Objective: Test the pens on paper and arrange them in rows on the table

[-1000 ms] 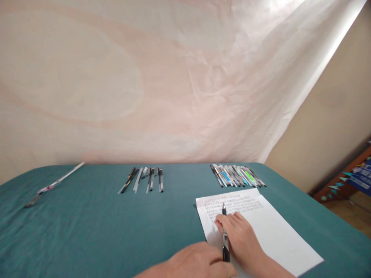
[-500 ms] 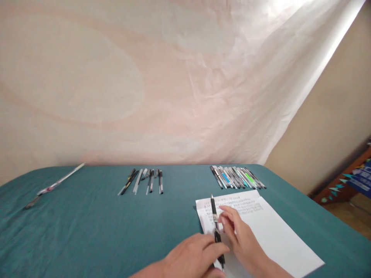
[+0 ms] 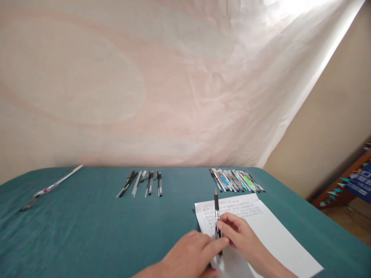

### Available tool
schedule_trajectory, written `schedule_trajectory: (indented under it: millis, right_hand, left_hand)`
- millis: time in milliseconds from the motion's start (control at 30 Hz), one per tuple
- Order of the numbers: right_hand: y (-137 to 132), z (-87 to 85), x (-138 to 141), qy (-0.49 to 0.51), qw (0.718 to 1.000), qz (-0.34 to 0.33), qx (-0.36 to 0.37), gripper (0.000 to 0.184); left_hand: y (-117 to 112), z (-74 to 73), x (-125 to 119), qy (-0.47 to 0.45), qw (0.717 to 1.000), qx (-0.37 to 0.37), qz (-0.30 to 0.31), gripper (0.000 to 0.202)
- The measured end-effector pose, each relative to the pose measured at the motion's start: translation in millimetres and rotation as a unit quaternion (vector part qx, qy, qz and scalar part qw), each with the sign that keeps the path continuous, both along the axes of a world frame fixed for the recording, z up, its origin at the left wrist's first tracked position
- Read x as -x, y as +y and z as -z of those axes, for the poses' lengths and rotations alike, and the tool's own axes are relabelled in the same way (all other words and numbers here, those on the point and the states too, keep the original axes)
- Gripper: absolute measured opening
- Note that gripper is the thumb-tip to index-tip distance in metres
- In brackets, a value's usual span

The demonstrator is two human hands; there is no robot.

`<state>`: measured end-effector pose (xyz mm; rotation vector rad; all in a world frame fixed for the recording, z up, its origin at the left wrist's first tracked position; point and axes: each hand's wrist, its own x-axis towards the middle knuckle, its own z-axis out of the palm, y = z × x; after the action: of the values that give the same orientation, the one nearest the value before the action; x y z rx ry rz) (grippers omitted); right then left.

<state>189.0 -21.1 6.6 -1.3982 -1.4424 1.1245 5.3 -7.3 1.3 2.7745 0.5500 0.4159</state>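
Observation:
A black pen (image 3: 216, 210) with a clear middle section stands nearly upright in view over written paper, its narrow metal tip pointing away from me. My right hand (image 3: 240, 233) pinches the barrel around its middle between thumb and fingers. From the left, my left hand (image 3: 193, 253) has its index finger laid across the pen's lower part; its thumb is partly cut off by the bottom edge. Beneath both hands lie white sheets of paper (image 3: 278, 235), the upper left part covered with rows of handwriting.
A green cloth covers the table (image 3: 87, 231). At the back right lies a tight row of pens (image 3: 234, 180). Several pens and caps (image 3: 140, 183) are spread at the back centre-left. A long thin wrapped item (image 3: 52, 187) lies far left. A pale sheet (image 3: 174, 96) hangs behind.
My right hand's fingers, apart from the pen before, have closed on its barrel. The pen has shifted slightly and its tip leans less to the left. My left hand stays at its lower part.

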Motion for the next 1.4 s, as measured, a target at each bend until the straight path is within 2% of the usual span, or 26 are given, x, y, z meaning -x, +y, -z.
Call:
schedule_trajectory:
  millis: [100, 200, 267, 333, 467, 533, 567, 767, 900, 1000, 1067, 1133, 1267, 1400]
  right_hand:
    - [13.9, -1.5, -14.2, -0.022, 0.999, 0.029, -0.009, 0.023]
    - [39.5, 0.4, -33.5, -0.092, 0.994, 0.053, -0.039, 0.025]
    - [62.4, 1.3, -45.5, -0.169, 0.98, 0.067, -0.078, 0.027]
    - [87.5, 0.5, -53.9, -0.273, 0.951, 0.084, -0.115, 0.029]
    - [132.4, -2.5, -55.2, -0.496, 0.853, 0.115, -0.118, 0.028]
    - [148.0, -1.0, -49.8, -0.542, 0.825, 0.123, -0.101, 0.027]
    - [153.7, 0.8, -46.5, -0.55, 0.82, 0.125, -0.094, 0.026]
    - [165.5, 14.0, -33.8, -0.588, 0.796, 0.13, -0.066, 0.018]
    - [159.5, 12.6, -31.2, -0.605, 0.782, 0.134, -0.07, 0.019]
    - [149.3, 8.3, -21.8, -0.619, 0.767, 0.132, -0.106, 0.021]
    - [141.0, 5.9, -9.7, -0.617, 0.766, 0.115, -0.141, 0.021]
    - [133.2, 4.5, 6.5, -0.598, 0.778, 0.082, -0.175, 0.02]
    - [125.5, 4.3, 44.1, -0.535, 0.818, 0.009, -0.212, 0.017]
    - [133.8, 6.8, 78.4, -0.46, 0.866, -0.038, -0.192, 0.016]
  left_hand:
    - [0.4, -2.4, 4.6, -0.026, 0.999, 0.017, -0.044, 0.056]
    - [6.0, -6.9, 11.9, -0.042, 0.994, 0.017, -0.097, 0.042]
    - [15.0, -7.5, 17.7, -0.049, 0.988, 0.002, -0.144, 0.035]
    - [27.5, -5.1, 24.3, -0.051, 0.979, -0.023, -0.197, 0.031]
    - [53.9, 3.8, 38.9, -0.045, 0.954, -0.083, -0.284, 0.033]
    - [64.0, 7.9, 45.9, -0.03, 0.941, -0.108, -0.32, 0.037]
    - [68.0, 9.8, 49.0, -0.02, 0.935, -0.117, -0.335, 0.04]
    - [81.6, 22.1, 59.6, 0.013, 0.903, -0.134, -0.408, 0.046]
    - [82.6, 27.5, 60.5, 0.023, 0.896, -0.121, -0.426, 0.049]
    - [81.6, 28.8, 60.0, 0.028, 0.894, -0.111, -0.432, 0.05]
    - [81.2, 28.7, 59.7, 0.03, 0.894, -0.106, -0.434, 0.051]
    - [80.7, 28.3, 59.4, 0.033, 0.895, -0.1, -0.434, 0.053]
    - [79.0, 28.0, 58.4, 0.031, 0.9, -0.093, -0.426, 0.054]
    - [75.7, 31.0, 55.9, 0.026, 0.906, -0.082, -0.414, 0.052]
